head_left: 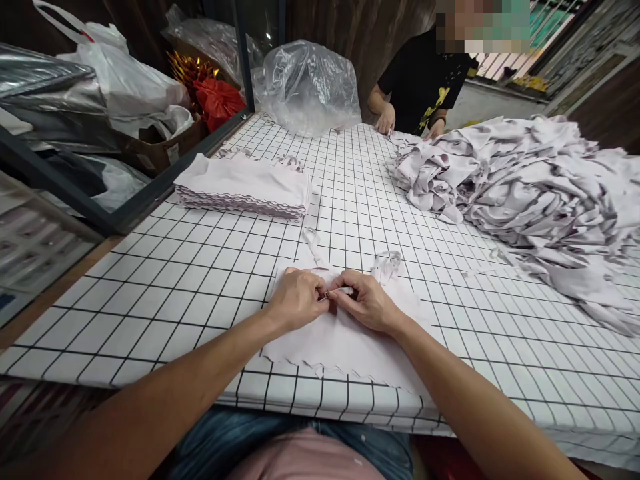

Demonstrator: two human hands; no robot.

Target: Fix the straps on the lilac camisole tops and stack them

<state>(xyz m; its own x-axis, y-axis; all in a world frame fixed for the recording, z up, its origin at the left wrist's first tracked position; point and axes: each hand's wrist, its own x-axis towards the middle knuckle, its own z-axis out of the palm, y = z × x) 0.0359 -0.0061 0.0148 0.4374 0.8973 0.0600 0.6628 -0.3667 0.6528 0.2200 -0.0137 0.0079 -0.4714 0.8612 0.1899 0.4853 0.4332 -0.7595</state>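
Note:
A pale lilac camisole (pixel 350 340) with thin straps and a wavy hem lies flat on the table in front of me. My left hand (pixel 300 297) is closed, thumb and fingertips pinching the top edge of this garment near its middle. Right beside it, my right hand (pixel 365 300) pinches the same edge, and the fingertips of both almost meet. The small detail between the fingertips is too fine to make out. One looped strap (pixel 311 241) extends beyond my left hand; another bunched strap (pixel 387 265) lies past my right hand.
A neat stack of similar garments (pixel 245 183) sits at the left on the checked tablecloth (pixel 200 280). A large loose heap of them (pixel 540 180) covers the right. Clear plastic bags (pixel 310 87) stand at the back. Across the table, a person in black (pixel 415 87) handles fabric.

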